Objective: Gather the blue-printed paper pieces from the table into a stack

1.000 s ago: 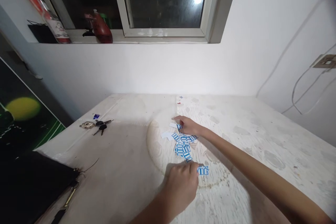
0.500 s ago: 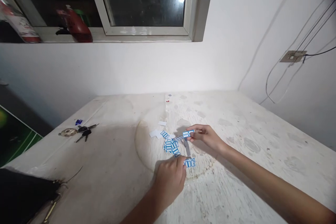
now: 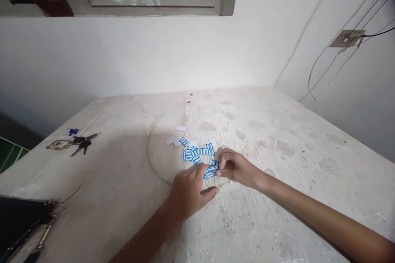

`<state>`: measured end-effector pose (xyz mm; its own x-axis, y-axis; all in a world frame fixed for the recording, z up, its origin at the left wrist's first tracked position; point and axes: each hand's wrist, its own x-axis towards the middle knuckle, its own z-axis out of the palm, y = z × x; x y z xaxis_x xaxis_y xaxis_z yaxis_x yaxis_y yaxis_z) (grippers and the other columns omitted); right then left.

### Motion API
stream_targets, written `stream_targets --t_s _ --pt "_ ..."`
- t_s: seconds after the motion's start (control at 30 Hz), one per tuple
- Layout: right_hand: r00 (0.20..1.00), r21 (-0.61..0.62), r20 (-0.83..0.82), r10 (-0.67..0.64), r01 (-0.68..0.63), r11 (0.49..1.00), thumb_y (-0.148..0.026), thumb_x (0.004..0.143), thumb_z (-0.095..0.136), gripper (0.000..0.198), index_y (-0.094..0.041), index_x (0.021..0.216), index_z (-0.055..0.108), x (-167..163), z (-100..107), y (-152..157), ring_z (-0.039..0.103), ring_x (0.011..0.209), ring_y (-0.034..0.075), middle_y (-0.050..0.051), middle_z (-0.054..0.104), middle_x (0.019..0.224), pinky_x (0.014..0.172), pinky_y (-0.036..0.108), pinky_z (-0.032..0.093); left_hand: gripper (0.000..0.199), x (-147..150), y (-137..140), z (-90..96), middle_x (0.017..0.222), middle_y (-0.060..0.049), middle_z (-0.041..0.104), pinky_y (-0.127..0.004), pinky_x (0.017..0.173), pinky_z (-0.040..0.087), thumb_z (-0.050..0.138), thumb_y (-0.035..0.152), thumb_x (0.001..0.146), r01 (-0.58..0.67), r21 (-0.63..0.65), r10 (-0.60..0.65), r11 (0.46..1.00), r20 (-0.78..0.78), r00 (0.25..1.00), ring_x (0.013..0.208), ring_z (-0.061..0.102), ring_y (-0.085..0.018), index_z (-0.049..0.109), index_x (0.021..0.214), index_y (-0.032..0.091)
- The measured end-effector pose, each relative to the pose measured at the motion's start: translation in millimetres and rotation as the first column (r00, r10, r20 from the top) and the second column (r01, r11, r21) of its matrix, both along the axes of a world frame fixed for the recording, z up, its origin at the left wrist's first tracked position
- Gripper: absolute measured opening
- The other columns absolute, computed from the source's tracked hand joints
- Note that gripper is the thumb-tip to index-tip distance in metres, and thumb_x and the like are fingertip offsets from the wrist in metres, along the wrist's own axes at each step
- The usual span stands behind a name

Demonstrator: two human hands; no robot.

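My left hand (image 3: 193,192) rests low over the table with its thumb stretched away from the fingers. Its fingertips touch the left end of a small bunch of blue-and-white paper cards (image 3: 210,172). At the bunch's right end, my right hand (image 3: 239,168) pinches the cards between thumb and fingers. Just beyond lies a loose heap of similar cards (image 3: 189,155) with blue bar prints, several overlapping. A few plain white pieces (image 3: 170,141) lie beside the heap, and one white piece (image 3: 181,128) sits farther back.
Keys with a fob (image 3: 82,141) and a small blue item (image 3: 73,131) lie on the worn white table (image 3: 123,197) at left. A black case with a zip (image 3: 21,222) is at the lower left. The wall carries a socket with cables (image 3: 347,38).
My right hand has come down and nearer to my left, bringing its card to the bunch. My left thumb has moved off the cards. The view has tilted down.
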<state>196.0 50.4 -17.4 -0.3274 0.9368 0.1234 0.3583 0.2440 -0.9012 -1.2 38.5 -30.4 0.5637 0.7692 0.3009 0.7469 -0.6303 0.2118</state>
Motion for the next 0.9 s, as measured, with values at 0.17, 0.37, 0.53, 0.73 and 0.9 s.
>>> stream_targets --t_s 0.17,0.37,0.53,0.73,0.9 --pt "0.971 0.206 0.225 -0.08 0.033 0.978 -0.026 0.077 0.064 0.021 -0.02 0.071 0.045 -6 -12 -5 0.046 0.079 0.019 0.002 0.047 0.079 0.068 0.032 0.038 0.019 0 2 -3.8 0.074 0.0 0.066 -0.027 0.052 0.041 0.038 0.025 0.089 -0.002 0.065 0.003 0.998 -0.015 1.0 0.062 0.061 -0.017 0.053 0.098 0.019" --pt "0.996 0.106 0.081 -0.049 0.04 0.994 -0.037 0.08 0.06 0.023 -0.022 0.088 0.044 3 -4 6 0.05 0.072 0.017 0.002 0.054 0.085 0.062 0.029 0.04 0.023 1 3 -5.2 0.069 -0.001 0.064 -0.027 0.051 0.041 0.033 0.019 0.089 0.022 0.13 -0.026 0.991 0.024 0.999 0.058 0.059 -0.017 0.054 0.096 0.018" --pt "0.977 0.336 0.208 -0.035 -0.038 0.941 -0.021 0.086 0.049 0.024 -0.021 0.11 0.054 -4 -4 39 0.047 0.111 0.023 0.008 0.056 0.118 0.093 0.039 0.033 0.025 0 3 -4.9 0.077 -0.002 0.066 -0.027 0.054 0.043 0.033 0.016 0.088 0.064 0.155 -0.074 0.986 0.062 0.995 0.062 0.061 -0.016 0.053 0.102 0.017" --pt "0.858 0.293 0.514 0.021 -0.198 0.935 -0.005 0.07 0.054 0.042 -0.019 0.109 0.057 -21 5 59 0.049 0.095 0.023 0.006 0.059 0.095 0.083 0.037 0.03 0.024 -1 3 -6.8 0.072 -0.002 0.065 -0.027 0.052 0.041 0.034 0.015 0.086 0.048 0.158 -0.057 0.986 0.051 0.997 0.059 0.059 -0.016 0.053 0.1 0.017" --pt "0.843 0.212 0.537 0.026 -0.165 0.963 -0.012 0.068 0.061 0.018 -0.019 0.085 0.063 -30 11 64 0.049 0.086 0.023 0.004 0.056 0.082 0.078 0.037 0.03 0.023 0 4 -6.0 0.076 -0.002 0.066 -0.028 0.052 0.04 0.033 0.015 0.086 0.05 0.152 -0.059 0.987 0.053 0.997 0.061 0.061 -0.017 0.052 0.099 0.017"
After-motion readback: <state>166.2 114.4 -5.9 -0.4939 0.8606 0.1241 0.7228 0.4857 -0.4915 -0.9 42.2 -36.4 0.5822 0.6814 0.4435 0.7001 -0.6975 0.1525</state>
